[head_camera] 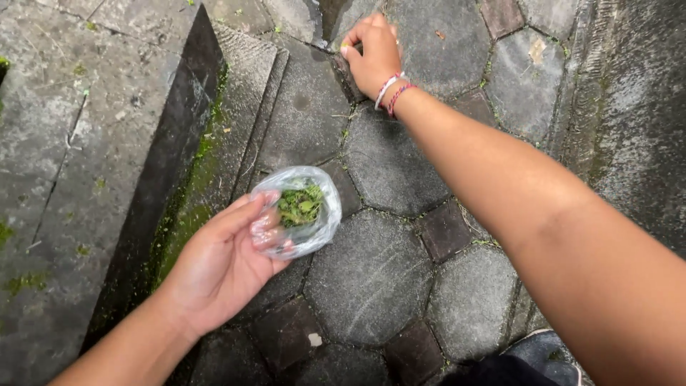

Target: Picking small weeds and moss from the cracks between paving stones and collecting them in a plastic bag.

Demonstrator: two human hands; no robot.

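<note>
My left hand (pixel 221 264) holds a small clear plastic bag (pixel 314 229) open, with green plant bits (pixel 300 205) inside it. The fingers wrap the bag's near side. My right hand (pixel 373 53) reaches far forward with beaded bracelets on the wrist. Its fingers are curled down at a gap between the paving stones (pixel 371 279). Whether it pinches anything there is hidden by the fingers.
Grey hexagonal pavers with small square brown ones cover the ground. A mossy stone step (pixel 186 186) rises on the left, green growth along its base. A rough stone kerb (pixel 636 107) runs down the right. A dark shoe tip (pixel 550 354) shows at the bottom.
</note>
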